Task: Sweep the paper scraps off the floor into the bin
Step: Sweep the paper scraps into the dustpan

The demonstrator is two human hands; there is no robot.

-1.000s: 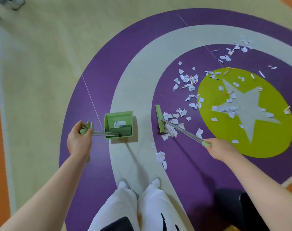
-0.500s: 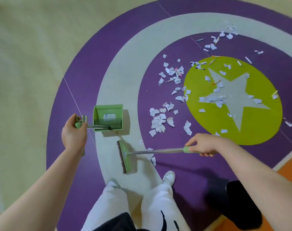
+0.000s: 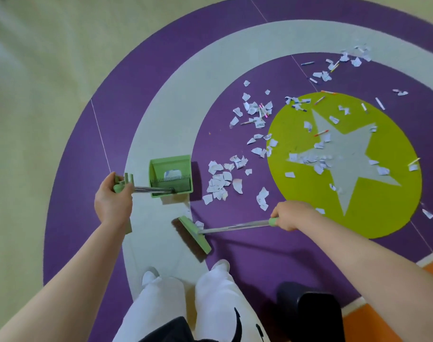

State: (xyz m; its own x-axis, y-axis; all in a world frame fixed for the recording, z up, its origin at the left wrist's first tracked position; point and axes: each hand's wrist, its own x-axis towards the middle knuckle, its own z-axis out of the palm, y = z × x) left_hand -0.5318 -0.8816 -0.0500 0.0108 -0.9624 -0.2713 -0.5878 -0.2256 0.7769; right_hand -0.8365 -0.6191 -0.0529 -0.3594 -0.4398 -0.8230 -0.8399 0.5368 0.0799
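My left hand (image 3: 111, 201) grips the handle of a green dustpan (image 3: 171, 174) that stands on the grey ring of the floor, with a bit of paper inside it. My right hand (image 3: 290, 215) holds the metal handle of a green broom (image 3: 194, 234); its head rests on the floor just in front of my feet, below the dustpan, with one scrap beside it. White paper scraps (image 3: 219, 182) lie in a heap right of the dustpan. More scraps and several coloured pens (image 3: 253, 114) are scattered over the purple area and the green circle with the star.
A dark bin (image 3: 311, 309) stands at the lower right, next to my right leg. My white shoes (image 3: 220, 266) are close behind the broom head. An orange floor strip runs along the lower right corner.
The broom swung from the scrap heap down to the floor in front of my feet. The view has moved closer to the dustpan; the dustpan stays in place.
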